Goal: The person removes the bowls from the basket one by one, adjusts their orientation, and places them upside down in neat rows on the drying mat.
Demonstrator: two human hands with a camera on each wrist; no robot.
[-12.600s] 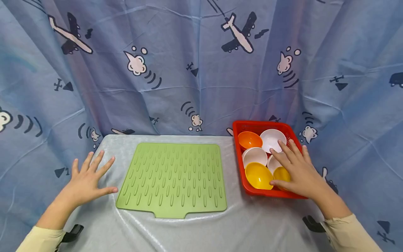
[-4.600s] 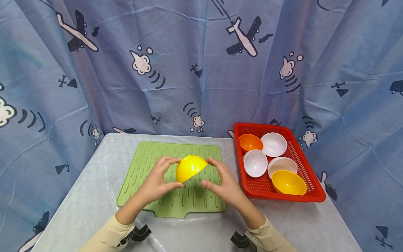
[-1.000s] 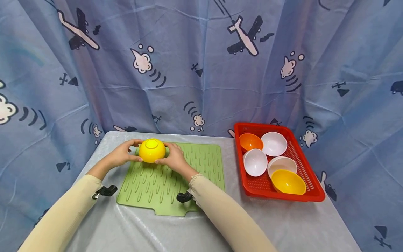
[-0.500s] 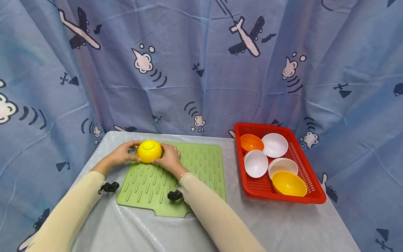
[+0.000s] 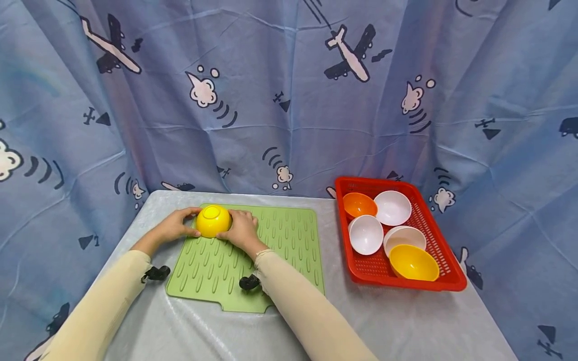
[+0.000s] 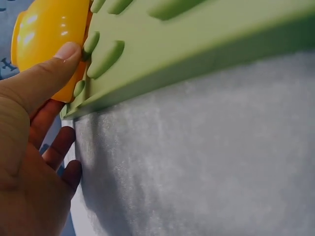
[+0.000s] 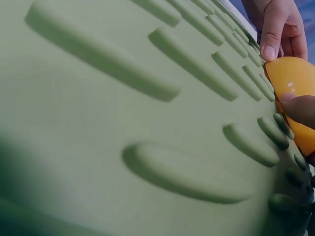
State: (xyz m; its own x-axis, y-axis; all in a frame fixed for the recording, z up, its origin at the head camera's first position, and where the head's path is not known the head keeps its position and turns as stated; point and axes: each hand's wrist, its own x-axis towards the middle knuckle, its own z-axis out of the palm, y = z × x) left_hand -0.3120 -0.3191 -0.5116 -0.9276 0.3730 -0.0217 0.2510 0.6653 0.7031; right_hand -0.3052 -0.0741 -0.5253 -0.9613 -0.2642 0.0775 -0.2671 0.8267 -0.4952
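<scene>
placement seems in hand: left hand (image 5: 173,226) and right hand (image 5: 242,230) pinch the upturned yellow bowl (image 5: 213,224), apparently touching the green mat (image 5: 286,250); next calls for even release.

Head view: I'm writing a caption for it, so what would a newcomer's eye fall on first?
Probably the red basket on the right, with several bowls inside. Next, the upturned yellow bowl at the far left corner of the green mat, held between the left grip and right grip. Behind the table hangs a blue curtain printed with aeroplanes.
</scene>
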